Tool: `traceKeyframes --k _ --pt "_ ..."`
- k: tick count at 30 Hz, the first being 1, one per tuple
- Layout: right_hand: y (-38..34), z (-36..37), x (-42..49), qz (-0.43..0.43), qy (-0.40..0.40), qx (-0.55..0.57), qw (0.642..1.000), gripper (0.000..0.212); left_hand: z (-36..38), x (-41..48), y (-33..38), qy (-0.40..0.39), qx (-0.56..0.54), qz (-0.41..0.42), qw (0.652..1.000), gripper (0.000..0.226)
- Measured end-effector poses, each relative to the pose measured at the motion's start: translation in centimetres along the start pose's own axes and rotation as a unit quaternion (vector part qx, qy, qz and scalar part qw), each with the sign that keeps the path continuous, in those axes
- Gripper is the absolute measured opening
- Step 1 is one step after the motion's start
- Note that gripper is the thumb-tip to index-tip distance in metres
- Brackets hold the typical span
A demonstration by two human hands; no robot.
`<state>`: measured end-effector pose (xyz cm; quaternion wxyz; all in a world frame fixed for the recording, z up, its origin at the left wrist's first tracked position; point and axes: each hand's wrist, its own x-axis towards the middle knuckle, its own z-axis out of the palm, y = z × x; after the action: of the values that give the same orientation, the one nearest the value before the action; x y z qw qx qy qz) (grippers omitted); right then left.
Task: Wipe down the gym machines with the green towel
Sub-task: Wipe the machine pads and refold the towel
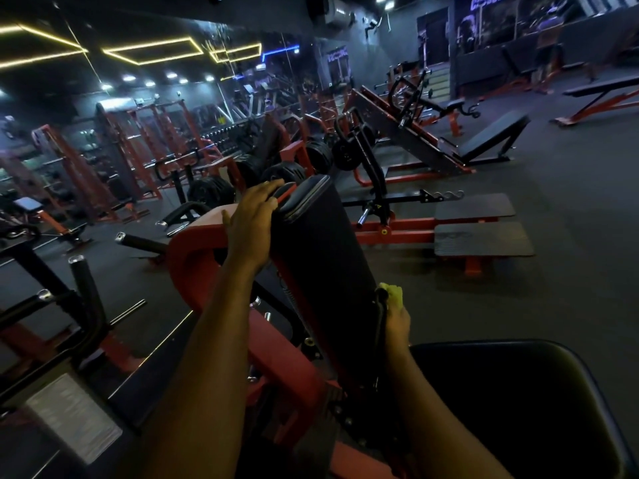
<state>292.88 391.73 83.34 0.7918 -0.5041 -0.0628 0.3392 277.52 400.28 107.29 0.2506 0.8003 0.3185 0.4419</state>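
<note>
Gym floor | left hand [254, 221] rests, fingers extended, on the top edge of a machine's black back pad [321, 243] | right hand [397, 324] clutches the bunched green towel [392, 292] against the pad's lower right edge

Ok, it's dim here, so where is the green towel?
Head view, right of centre: the green cloth towel is held in the right hand, against the right edge of the black upright pad.

Behind back pad [321, 243]: most of green towel [392, 294], right hand [397, 322] fingers hidden; seat [518, 409] cropped by edge.
</note>
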Motion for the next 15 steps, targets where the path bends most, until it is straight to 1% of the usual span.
traceKeyframes --k 2,3,4,6,10,12,15 --pt "2.6 -0.8 -1.5 0.017 0.002 0.022 1.000 0.064 0.1 0.0 -0.2 0.004 0.015 0.001 1.000 0.038" --pt "4.1 -1.3 -1.7 0.025 0.000 0.033 0.999 0.069 0.2 0.0 -0.3 0.004 0.013 0.002 1.000 0.038" --pt "4.8 -1.5 -2.1 0.026 -0.007 0.025 0.999 0.065 0.3 0.0 -0.4 0.004 0.004 0.003 1.000 0.037" --pt "4.5 -1.3 -2.0 0.008 -0.017 0.000 1.000 0.050 0.2 0.1 -0.6 0.004 -0.014 0.001 1.000 0.035" --pt "-0.6 -0.2 1.0 -0.035 -0.038 -0.046 0.998 0.028 0.1 0.1 -0.6 0.000 -0.012 -0.001 1.000 0.035" --pt "-2.9 0.4 2.5 -0.031 -0.063 -0.069 0.995 0.025 0.1 0.0 -0.5 0.000 -0.020 -0.001 1.000 0.034" --pt "-4.9 1.3 4.6 -0.029 -0.114 -0.129 0.985 0.029 0.2 0.0 -0.3 0.008 -0.017 -0.001 1.000 0.035"
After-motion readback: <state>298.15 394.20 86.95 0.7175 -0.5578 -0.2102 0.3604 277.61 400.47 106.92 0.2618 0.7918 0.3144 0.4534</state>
